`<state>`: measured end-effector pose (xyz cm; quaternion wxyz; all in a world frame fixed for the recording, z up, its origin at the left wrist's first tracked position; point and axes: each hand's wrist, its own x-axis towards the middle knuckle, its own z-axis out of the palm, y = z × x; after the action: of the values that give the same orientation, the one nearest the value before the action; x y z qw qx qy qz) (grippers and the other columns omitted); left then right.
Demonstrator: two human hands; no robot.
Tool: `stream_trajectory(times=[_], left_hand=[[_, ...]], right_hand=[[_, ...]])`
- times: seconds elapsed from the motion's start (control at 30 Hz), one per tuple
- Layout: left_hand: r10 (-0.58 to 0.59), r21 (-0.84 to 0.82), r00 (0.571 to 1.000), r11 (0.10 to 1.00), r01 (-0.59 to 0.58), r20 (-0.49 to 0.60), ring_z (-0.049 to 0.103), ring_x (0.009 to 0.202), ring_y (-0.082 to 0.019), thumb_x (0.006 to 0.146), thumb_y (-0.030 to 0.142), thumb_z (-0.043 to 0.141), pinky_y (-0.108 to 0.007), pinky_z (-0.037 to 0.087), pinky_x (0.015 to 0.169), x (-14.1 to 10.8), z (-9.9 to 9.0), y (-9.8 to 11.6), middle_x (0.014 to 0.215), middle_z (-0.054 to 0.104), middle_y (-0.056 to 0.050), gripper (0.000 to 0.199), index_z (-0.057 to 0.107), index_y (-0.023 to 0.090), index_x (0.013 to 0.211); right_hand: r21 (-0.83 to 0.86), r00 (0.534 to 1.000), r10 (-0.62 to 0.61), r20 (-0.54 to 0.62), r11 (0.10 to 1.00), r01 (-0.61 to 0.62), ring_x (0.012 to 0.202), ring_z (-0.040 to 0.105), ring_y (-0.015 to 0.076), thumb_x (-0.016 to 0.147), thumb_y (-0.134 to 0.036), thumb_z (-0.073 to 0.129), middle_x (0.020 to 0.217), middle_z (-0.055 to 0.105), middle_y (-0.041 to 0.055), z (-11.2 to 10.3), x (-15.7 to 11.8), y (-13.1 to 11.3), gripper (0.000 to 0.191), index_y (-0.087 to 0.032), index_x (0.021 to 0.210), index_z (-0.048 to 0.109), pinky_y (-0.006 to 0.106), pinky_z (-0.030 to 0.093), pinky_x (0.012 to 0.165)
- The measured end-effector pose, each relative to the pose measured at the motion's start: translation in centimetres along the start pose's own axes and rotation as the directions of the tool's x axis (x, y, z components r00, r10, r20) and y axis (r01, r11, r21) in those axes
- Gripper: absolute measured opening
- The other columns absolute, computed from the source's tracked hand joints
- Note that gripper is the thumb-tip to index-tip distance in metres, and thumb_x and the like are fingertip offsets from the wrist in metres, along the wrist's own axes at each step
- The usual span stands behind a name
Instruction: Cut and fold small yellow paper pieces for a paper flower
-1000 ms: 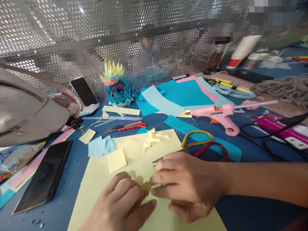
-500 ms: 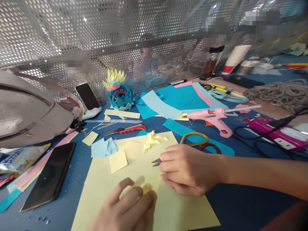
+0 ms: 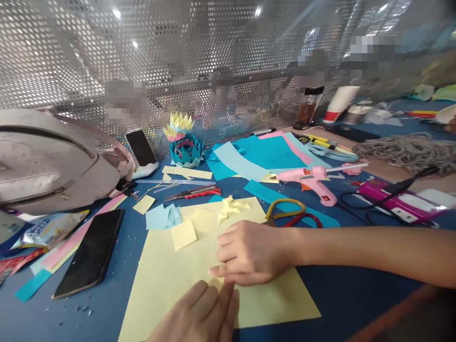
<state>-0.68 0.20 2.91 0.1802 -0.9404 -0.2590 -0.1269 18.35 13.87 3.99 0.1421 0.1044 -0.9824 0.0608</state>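
My left hand point(image 3: 199, 311) is closed at the bottom centre, its fingertips meeting those of my right hand point(image 3: 249, 254) over a large yellow sheet point(image 3: 167, 280). A bit of pale yellow paper shows between the fingertips, mostly hidden. Scissors with a yellow and a red handle loop point(image 3: 286, 209) lie just behind my right hand, blades covered. Folded yellow pieces point(image 3: 231, 207) rest at the sheet's back edge. Left of them are yellow squares point(image 3: 184, 235) and light blue squares point(image 3: 158, 217).
A pink glue gun point(image 3: 313, 182) lies behind my right forearm, near a purple power strip point(image 3: 399, 199). At the left are a black phone point(image 3: 90, 254) and a backpack point(image 3: 53, 164). A red cutter point(image 3: 203, 191) and a layered paper flower point(image 3: 185, 149) stand farther back.
My right hand has moved left and closer to me, off the scissors, and now meets my left hand. The view has shifted slightly.
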Motion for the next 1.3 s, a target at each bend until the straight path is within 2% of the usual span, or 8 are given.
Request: stream_trajectory(times=[0.17, 0.33, 0.57, 0.77, 0.9, 1.0, 1.1, 1.3], left_hand=[[-0.039, -0.002, 0.996, 0.999, 0.039, -0.078, 0.070, 0.071, -0.021, 0.100, 0.001, 0.038, -0.033, 0.052, 0.067, 0.1, 0.4, 0.4, 0.087, 0.076, -0.010, 0.031, 0.067, 0.004, 0.111], [-0.148, -0.289, 0.983, 0.951, 0.111, -0.109, 0.067, 0.073, -0.022, 0.101, 0.010, 0.037, -0.033, 0.052, 0.061, 0.2, 0.0, -0.7, 0.105, 0.077, -0.013, 0.030, 0.065, 0.009, 0.112], [-0.439, -0.601, 0.892, 0.743, 0.293, -0.108, 0.059, 0.084, -0.022, 0.094, 0.007, 0.036, -0.034, 0.044, 0.071, -1.0, 0.2, -2.1, 0.110, 0.069, -0.008, 0.037, 0.063, 0.022, 0.114], [-0.361, -0.392, 0.929, 0.869, 0.302, -0.085, 0.046, 0.067, -0.020, 0.100, 0.013, 0.035, -0.033, 0.032, 0.063, -0.9, 0.7, -1.6, 0.078, 0.057, -0.005, 0.033, 0.062, 0.020, 0.117], [-0.345, -0.291, 0.935, 0.906, 0.307, -0.088, 0.044, 0.062, -0.019, 0.103, 0.016, 0.035, -0.032, 0.031, 0.061, -0.5, 1.2, -1.3, 0.073, 0.055, -0.004, 0.028, 0.063, 0.016, 0.110], [-0.375, -0.324, 0.922, 0.888, 0.327, -0.098, 0.048, 0.065, -0.019, 0.099, 0.012, 0.042, -0.032, 0.035, 0.063, -0.6, 1.4, -1.3, 0.079, 0.059, -0.005, 0.027, 0.063, 0.018, 0.115], [-0.419, -0.356, 0.904, 0.861, 0.364, -0.089, 0.056, 0.079, -0.022, 0.096, 0.009, 0.041, -0.036, 0.042, 0.072, -0.9, 1.4, -1.6, 0.100, 0.067, -0.010, 0.038, 0.061, 0.019, 0.126], [-0.500, -0.447, 0.865, 0.783, 0.432, -0.039, 0.062, 0.096, -0.024, 0.095, 0.010, 0.037, -0.038, 0.049, 0.081, -1.0, 1.1, -2.0, 0.118, 0.067, -0.011, 0.044, 0.058, 0.023, 0.132]], right_hand=[[0.018, 0.996, 0.019, 0.084, 1.000, -0.021, 0.069, 0.045, 0.0195, 0.106, -0.031, 0.043, 0.069, 0.057, 0.0013, -0.1, 1.4, 0.0, 0.033, -0.018, 0.104, 0.074, 0.034, 0.028, 0.059], [0.171, 0.983, 0.171, 0.060, 0.969, -0.179, 0.083, 0.054, 0.0188, 0.110, -0.037, 0.035, 0.093, 0.064, 0.0060, -1.6, 0.9, 0.0, 0.040, -0.016, 0.125, 0.065, 0.030, 0.039, 0.072], [0.174, 0.965, 0.260, 0.028, 0.950, -0.260, 0.083, 0.055, 0.0200, 0.091, -0.074, 0.053, 0.085, 0.061, 0.0039, -0.6, -1.1, 0.1, 0.057, -0.017, 0.096, 0.061, 0.029, 0.035, 0.067], [0.187, 0.967, 0.255, -0.022, 0.951, -0.247, 0.079, 0.052, 0.0184, 0.107, -0.039, 0.046, 0.080, 0.061, 0.0037, 0.5, -1.6, 0.2, 0.033, -0.018, 0.085, 0.059, 0.028, 0.037, 0.071], [0.279, 0.914, 0.401, -0.061, 0.886, -0.370, 0.079, 0.053, 0.0179, 0.101, -0.031, 0.055, 0.077, 0.059, 0.0024, 0.4, -1.5, -0.4, 0.024, -0.018, 0.081, 0.059, 0.027, 0.039, 0.070], [0.427, 0.830, 0.557, -0.031, 0.758, -0.493, 0.073, 0.054, 0.0140, 0.096, -0.023, 0.060, 0.082, 0.059, 0.0001, 0.2, -1.6, -0.8, 0.006, -0.019, 0.094, 0.063, 0.024, 0.038, 0.065], [0.562, 0.746, 0.665, 0.016, 0.611, -0.557, 0.063, 0.049, 0.0109, 0.095, -0.019, 0.058, 0.072, 0.052, -0.0055, 0.0, -1.6, -1.0, 0.017, -0.021, 0.112, 0.058, 0.022, 0.035, 0.061], [0.605, 0.722, 0.691, -0.023, 0.584, -0.540, 0.059, 0.043, 0.0109, 0.096, -0.021, 0.053, 0.068, 0.050, -0.0062, 0.1, -1.7, -0.9, 0.007, -0.020, 0.103, 0.054, 0.023, 0.033, 0.058]])
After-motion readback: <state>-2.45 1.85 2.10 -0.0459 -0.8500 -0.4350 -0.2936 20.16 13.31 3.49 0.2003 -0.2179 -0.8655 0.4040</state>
